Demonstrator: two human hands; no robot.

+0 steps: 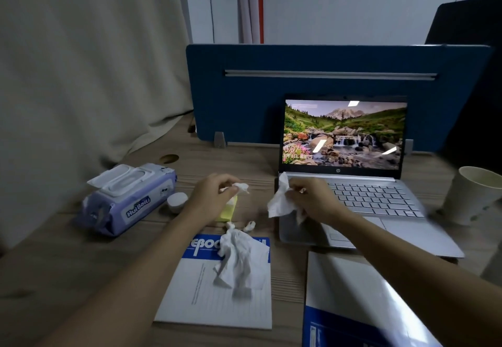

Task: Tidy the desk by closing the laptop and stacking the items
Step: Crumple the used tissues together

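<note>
The silver laptop (377, 197) stands open at the right of the desk, its screen lit with a landscape picture. My right hand (312, 200) is in front of its left edge, shut on a crumpled white tissue (279, 202). Over a yellow sticky-note pad (229, 212) my left hand (214, 197) pinches a small scrap of tissue (241, 187). A larger crumpled tissue (239, 259) lies on a blue-and-white notebook (217, 297). A second, glossy notebook (361, 303) lies at the lower right. Small tissue bits (250, 225) lie above the notebook.
A purple wet-wipe pack (127, 200) lies at the left with a small white cap (177, 200) beside it. A paper cup (472, 194) stands right of the laptop. A blue divider panel (298, 88) closes off the back of the wooden desk (81, 278).
</note>
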